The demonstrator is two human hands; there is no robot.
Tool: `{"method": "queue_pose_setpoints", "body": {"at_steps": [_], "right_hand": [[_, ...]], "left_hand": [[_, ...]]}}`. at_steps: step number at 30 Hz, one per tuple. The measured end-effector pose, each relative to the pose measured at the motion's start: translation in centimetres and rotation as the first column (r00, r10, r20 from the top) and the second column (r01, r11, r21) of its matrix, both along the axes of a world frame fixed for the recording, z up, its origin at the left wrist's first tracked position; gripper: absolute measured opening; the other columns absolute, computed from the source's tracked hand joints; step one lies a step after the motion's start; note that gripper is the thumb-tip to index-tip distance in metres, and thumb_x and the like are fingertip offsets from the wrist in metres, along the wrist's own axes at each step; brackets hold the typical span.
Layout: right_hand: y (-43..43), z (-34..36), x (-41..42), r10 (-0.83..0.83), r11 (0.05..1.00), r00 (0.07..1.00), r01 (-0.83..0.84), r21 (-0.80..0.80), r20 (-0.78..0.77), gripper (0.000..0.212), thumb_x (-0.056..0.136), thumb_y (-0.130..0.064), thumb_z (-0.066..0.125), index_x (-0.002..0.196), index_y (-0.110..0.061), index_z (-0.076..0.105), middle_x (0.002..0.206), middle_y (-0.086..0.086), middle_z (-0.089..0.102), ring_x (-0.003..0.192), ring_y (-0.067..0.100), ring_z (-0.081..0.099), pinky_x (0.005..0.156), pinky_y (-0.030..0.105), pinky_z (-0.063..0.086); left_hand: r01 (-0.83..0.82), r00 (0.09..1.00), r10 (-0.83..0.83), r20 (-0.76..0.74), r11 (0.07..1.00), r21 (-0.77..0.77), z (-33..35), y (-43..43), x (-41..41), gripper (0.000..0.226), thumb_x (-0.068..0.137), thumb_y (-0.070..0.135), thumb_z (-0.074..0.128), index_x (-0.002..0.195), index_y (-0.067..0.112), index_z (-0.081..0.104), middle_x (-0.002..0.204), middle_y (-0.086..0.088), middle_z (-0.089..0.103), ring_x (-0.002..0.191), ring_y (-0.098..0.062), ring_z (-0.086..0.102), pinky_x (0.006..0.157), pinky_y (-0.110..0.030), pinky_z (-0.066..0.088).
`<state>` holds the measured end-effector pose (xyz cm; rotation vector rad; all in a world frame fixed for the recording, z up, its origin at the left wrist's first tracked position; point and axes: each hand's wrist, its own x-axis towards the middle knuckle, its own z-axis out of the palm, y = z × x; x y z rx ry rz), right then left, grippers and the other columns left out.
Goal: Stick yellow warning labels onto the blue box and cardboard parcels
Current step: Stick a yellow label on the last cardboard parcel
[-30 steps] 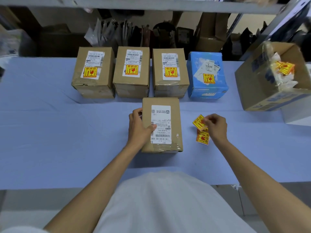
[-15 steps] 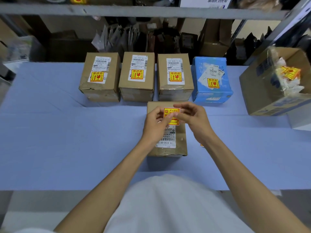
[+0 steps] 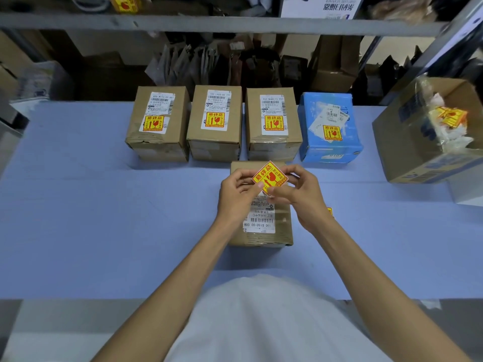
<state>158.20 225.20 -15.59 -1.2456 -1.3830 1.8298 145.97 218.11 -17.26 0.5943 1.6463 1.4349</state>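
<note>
A yellow warning label [image 3: 269,176] with red print is held tilted like a diamond between my left hand [image 3: 236,198] and my right hand [image 3: 303,197], both pinching its corners. It hovers over the far end of a cardboard parcel [image 3: 283,226] lying in front of me, whose white shipping label [image 3: 258,218] shows below my fingers. Behind it stand three cardboard parcels [image 3: 215,124] in a row and a blue box [image 3: 329,128] at their right, each bearing a yellow label.
The blue table cover [image 3: 104,210] spreads to both sides. An open cardboard box [image 3: 423,137] at the right holds more yellow labels [image 3: 450,117]. A loose yellow label [image 3: 329,211] peeks out beside my right wrist. A shelf rail [image 3: 209,23] runs overhead at the back.
My right hand picked a label off the table at the right and brought it over the near parcel. My left hand left the parcel and joined it. The label has since turned to a diamond angle.
</note>
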Motion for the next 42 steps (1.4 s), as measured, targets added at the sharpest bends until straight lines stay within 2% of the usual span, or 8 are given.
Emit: {"method": "queue_pose_setpoints", "body": {"at_steps": [4,9,14,19,30,38,40,42], "right_hand": [[0.1,0.0,-0.2,0.028,0.998,0.999,-0.03,0.056,0.033,0.01,0.085,0.0,0.066,0.094,-0.005,0.065,0.087,0.011,0.067,0.071,0.015,0.067,0.059,0.029,0.06],[0.3,-0.2,-0.3,-0.033,0.997,0.996,0.026,0.078,0.087,0.008,0.089,-0.007,0.063,0.095,-0.01,0.067,0.081,0.003,0.067,0.064,0.003,0.065,0.051,0.016,0.051],[0.5,-0.4,-0.2,-0.054,0.996,0.988,0.043,0.081,0.147,0.015,0.092,-0.014,0.061,0.106,-0.009,0.065,0.084,-0.002,0.067,0.069,0.005,0.063,0.057,0.019,0.049],[0.7,-0.3,-0.1,-0.044,0.997,0.989,0.034,0.074,0.139,0.012,0.092,-0.009,0.06,0.102,-0.006,0.064,0.079,-0.001,0.065,0.057,-0.003,0.06,0.047,0.012,0.043],[0.9,-0.5,0.1,-0.013,0.999,0.991,0.005,0.054,0.132,0.011,0.091,-0.008,0.061,0.1,-0.005,0.066,0.078,-0.001,0.065,0.057,0.001,0.058,0.046,0.013,0.041],[1.1,-0.6,0.3,0.013,1.0,0.995,-0.015,0.018,0.103,0.012,0.089,-0.008,0.064,0.1,-0.01,0.066,0.083,0.004,0.068,0.066,0.012,0.059,0.048,0.018,0.041],[1.0,-0.7,0.2,0.011,0.999,0.991,-0.016,0.04,0.13,0.016,0.087,-0.011,0.066,0.102,-0.015,0.067,0.091,0.005,0.068,0.075,0.013,0.062,0.054,0.018,0.047],[0.8,-1.0,0.2,0.002,0.991,0.984,-0.027,0.132,0.181,0.019,0.083,-0.014,0.072,0.102,-0.02,0.068,0.098,0.002,0.068,0.084,0.012,0.062,0.064,0.019,0.051]], "left_hand": [[0.017,1.0,-0.017,-0.005,1.0,-0.018,-0.1,-0.3,-0.1,0.016,0.085,0.006,0.067,0.098,0.013,0.064,0.091,-0.002,0.069,0.086,-0.012,0.067,0.074,-0.018,0.054],[0.045,0.998,-0.044,0.036,0.998,-0.043,0.0,-0.3,-0.4,0.005,0.089,0.011,0.063,0.088,0.014,0.067,0.08,-0.003,0.07,0.069,-0.008,0.066,0.067,-0.021,0.054],[0.104,0.993,-0.101,0.054,0.993,-0.049,0.1,-0.5,-0.3,0.008,0.091,0.01,0.06,0.086,0.012,0.067,0.076,-0.003,0.069,0.066,-0.007,0.063,0.065,-0.017,0.052],[0.13,0.99,-0.127,0.053,0.99,-0.055,0.0,-0.5,-0.3,0.009,0.09,0.008,0.06,0.086,0.012,0.066,0.074,-0.002,0.069,0.064,-0.005,0.063,0.064,-0.017,0.051],[0.156,0.986,-0.153,0.06,0.987,-0.036,0.0,-0.7,-0.8,0.009,0.089,0.008,0.061,0.083,0.01,0.067,0.072,-0.003,0.068,0.065,-0.008,0.063,0.064,-0.019,0.051],[0.159,0.985,-0.158,0.071,0.987,-0.014,0.2,-0.7,-0.7,0.008,0.09,0.005,0.059,0.089,0.003,0.067,0.072,-0.004,0.068,0.061,-0.004,0.063,0.061,-0.016,0.051],[0.151,0.985,-0.15,0.079,0.989,-0.004,0.2,-0.7,-0.7,0.008,0.09,0.005,0.059,0.088,0.003,0.066,0.071,-0.003,0.068,0.06,-0.005,0.062,0.06,-0.015,0.051],[0.139,0.987,-0.139,0.086,0.99,0.008,0.3,-0.6,-0.7,0.008,0.09,0.005,0.06,0.085,0.006,0.066,0.071,-0.003,0.069,0.06,-0.006,0.062,0.061,-0.016,0.05]]}}
